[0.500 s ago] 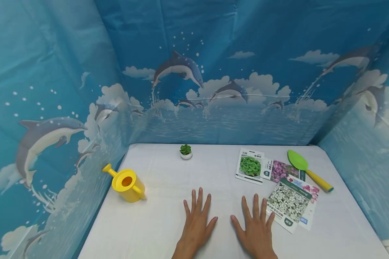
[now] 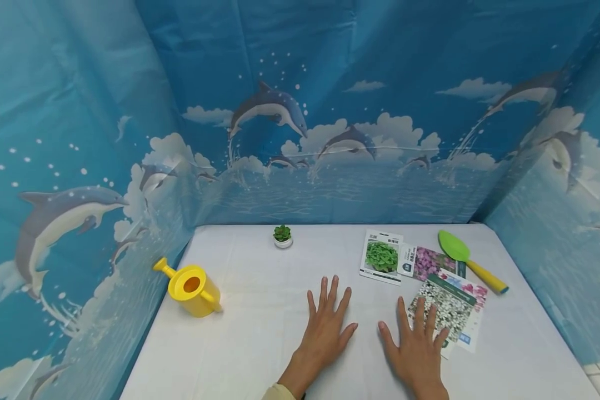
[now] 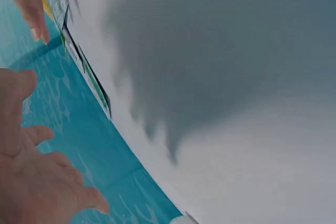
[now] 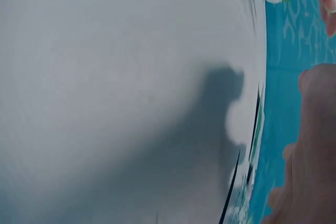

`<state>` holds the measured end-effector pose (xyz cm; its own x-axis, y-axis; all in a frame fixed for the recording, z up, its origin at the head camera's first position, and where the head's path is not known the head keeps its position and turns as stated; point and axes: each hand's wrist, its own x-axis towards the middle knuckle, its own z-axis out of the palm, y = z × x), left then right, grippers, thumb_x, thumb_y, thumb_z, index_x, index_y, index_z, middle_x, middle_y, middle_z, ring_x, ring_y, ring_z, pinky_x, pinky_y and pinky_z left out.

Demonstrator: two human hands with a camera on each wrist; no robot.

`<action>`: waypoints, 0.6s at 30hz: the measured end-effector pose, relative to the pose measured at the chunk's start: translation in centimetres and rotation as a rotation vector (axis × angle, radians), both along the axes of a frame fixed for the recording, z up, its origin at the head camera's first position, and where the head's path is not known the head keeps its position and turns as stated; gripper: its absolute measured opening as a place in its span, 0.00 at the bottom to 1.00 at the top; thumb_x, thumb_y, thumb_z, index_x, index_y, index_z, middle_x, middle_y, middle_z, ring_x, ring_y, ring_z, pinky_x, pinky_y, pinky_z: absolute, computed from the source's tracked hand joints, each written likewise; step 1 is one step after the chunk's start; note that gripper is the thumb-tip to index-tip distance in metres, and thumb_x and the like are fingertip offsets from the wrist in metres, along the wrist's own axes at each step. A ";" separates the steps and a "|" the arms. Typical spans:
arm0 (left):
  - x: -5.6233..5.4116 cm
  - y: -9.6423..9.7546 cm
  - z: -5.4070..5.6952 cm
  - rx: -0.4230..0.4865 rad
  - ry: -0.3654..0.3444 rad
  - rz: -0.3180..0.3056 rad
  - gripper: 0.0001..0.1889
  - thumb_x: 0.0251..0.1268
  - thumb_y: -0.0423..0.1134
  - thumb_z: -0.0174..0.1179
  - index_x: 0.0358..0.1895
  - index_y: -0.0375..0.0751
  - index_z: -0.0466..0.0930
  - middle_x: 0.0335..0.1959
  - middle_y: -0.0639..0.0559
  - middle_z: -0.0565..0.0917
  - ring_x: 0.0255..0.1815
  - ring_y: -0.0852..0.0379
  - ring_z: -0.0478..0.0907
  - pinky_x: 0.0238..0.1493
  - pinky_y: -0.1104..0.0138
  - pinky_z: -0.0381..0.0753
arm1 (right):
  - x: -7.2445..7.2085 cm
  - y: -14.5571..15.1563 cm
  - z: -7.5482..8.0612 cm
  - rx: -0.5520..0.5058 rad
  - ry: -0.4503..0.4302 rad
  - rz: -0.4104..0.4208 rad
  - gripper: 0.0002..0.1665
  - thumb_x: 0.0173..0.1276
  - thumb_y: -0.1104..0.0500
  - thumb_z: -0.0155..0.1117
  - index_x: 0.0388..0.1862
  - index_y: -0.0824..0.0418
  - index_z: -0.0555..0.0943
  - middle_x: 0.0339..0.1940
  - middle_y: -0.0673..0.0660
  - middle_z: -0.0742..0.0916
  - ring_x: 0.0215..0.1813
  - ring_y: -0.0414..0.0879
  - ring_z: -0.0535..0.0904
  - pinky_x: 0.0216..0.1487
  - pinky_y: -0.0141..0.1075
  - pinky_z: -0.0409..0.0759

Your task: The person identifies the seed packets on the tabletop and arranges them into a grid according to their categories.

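Note:
My left hand [image 2: 325,330] is held above the white tabletop with fingers spread and nothing in it; in the left wrist view its shadow falls on the cloth. My right hand [image 2: 416,350], also spread and holding nothing, overlaps the lower left corner of a white-flower seed packet [image 2: 447,305]. Beneath that packet lies a pink-flower packet [image 2: 479,293]. Behind them are a purple-flower packet [image 2: 430,262] and a green-leaf packet [image 2: 381,256]. A small potted succulent [image 2: 282,235] stands at the back, beyond my left hand.
A yellow watering can [image 2: 196,291] stands at the left side of the table [image 2: 230,355]. At the right back lies a green trowel [image 2: 455,247] with a yellow handle. A blue dolphin-print curtain [image 2: 300,189] closes off the back and both sides.
Both hands have shifted to the right and slightly forward, fingers still spread. My right hand now overlaps more of the white-flower packet. The head view has shifted slightly.

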<state>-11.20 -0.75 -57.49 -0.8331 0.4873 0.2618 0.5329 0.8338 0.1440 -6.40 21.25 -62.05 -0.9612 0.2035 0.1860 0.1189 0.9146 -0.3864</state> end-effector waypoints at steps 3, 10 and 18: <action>-0.7 0.8 -0.3 -0.034 0.000 -0.027 0.41 0.77 0.61 0.64 0.85 0.48 0.65 0.89 0.38 0.55 0.89 0.35 0.51 0.76 0.31 0.66 | -0.1 0.9 0.1 0.002 -0.026 -0.024 0.52 0.80 0.30 0.55 0.87 0.63 0.60 0.88 0.78 0.50 0.87 0.80 0.34 0.72 0.87 0.33; -3.0 2.8 -1.5 -0.091 -0.004 -0.070 0.41 0.78 0.62 0.62 0.86 0.47 0.64 0.89 0.39 0.55 0.89 0.35 0.51 0.77 0.33 0.66 | -0.3 3.3 0.5 -0.024 -0.121 -0.071 0.53 0.82 0.30 0.52 0.88 0.65 0.57 0.87 0.79 0.45 0.85 0.81 0.30 0.71 0.87 0.29; -6.3 4.8 -2.4 -0.162 -0.071 -0.082 0.42 0.81 0.63 0.57 0.88 0.48 0.57 0.90 0.39 0.51 0.89 0.34 0.48 0.80 0.35 0.65 | -0.6 5.7 0.4 -0.034 -0.208 -0.124 0.57 0.83 0.27 0.47 0.89 0.67 0.50 0.86 0.79 0.37 0.84 0.81 0.23 0.70 0.87 0.25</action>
<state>-17.49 4.05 -59.89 -0.8024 0.5852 0.1169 0.5933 0.8033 0.0513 -6.98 26.98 -61.69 -0.9455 0.3248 -0.0222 0.3093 0.8749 -0.3727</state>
